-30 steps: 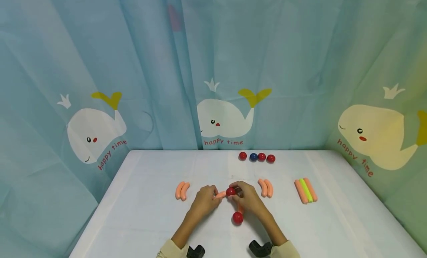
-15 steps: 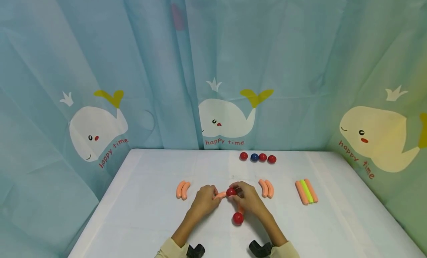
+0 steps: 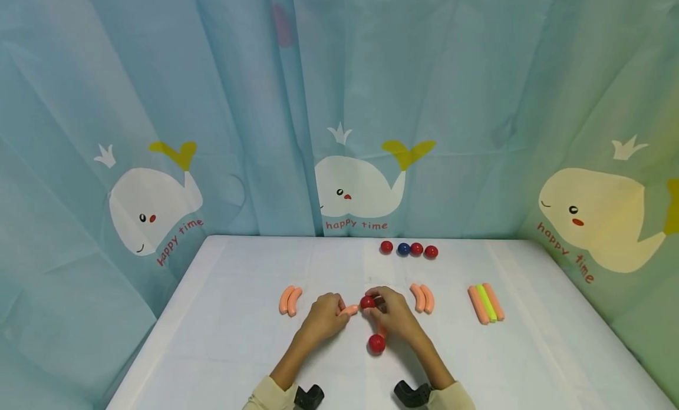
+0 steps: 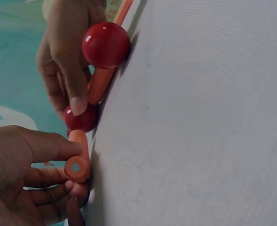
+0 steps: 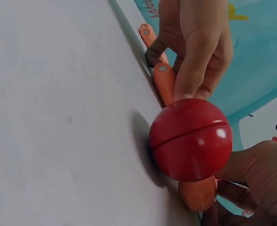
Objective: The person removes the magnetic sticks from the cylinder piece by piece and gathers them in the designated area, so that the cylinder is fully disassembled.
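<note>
In the head view my left hand [image 3: 325, 314] pinches a short curved orange rod [image 3: 350, 310]. Its near end, with a grey disc, shows in the left wrist view [image 4: 76, 168]. My right hand [image 3: 395, 313] grips a red ball [image 3: 367, 303] just beyond the rod's tip; whether they touch I cannot tell. A second orange rod [image 4: 100, 84] runs from the held ball to another red ball [image 3: 376, 343] lying nearer the person. That nearer ball, seam showing, looms large in the right wrist view [image 5: 191, 140]. My right fingers partly hide the second rod.
Two curved orange rods [image 3: 290, 301] lie left of the hands, another pair [image 3: 422, 298] to the right. Farther right are two straight orange rods [image 3: 478, 304] flanking a green one [image 3: 486, 303]. Red balls [image 3: 386, 247] and a blue ball [image 3: 404, 249] line the white table's [image 3: 239, 274] back edge.
Both hands keep their holds. The tip of the left hand's rod and the held red ball look very slightly farther apart than before.
</note>
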### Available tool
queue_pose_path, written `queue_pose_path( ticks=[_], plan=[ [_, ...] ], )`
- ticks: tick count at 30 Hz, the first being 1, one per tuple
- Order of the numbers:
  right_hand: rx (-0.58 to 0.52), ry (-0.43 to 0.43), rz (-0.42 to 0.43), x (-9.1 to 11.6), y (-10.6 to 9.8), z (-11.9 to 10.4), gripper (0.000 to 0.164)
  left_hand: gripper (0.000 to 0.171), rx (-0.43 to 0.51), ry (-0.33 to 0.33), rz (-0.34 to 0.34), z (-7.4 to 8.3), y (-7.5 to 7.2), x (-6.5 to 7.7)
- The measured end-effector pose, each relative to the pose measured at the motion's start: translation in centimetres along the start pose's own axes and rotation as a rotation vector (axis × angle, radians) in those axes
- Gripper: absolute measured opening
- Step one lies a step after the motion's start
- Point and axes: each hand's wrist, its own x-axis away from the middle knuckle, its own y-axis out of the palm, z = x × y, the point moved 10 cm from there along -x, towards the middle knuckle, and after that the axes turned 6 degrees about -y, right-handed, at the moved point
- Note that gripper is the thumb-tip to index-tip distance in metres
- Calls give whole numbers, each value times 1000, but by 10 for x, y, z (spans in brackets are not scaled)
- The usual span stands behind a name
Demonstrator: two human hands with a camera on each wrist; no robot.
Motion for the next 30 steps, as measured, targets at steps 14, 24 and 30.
queue_pose_path(
  ticks=[14,24,30],
  plan=[
    [-10,43,5,2,-2,2,32,23,70,-25,-17,-1,-2,1],
    [-16,40,-17,1,2,3,33,26,71,-104,153,-19,-48,-3],
    [-13,54,-8,1,-1,2,33,21,149,-226,196,-54,-86,-3]
  ],
)
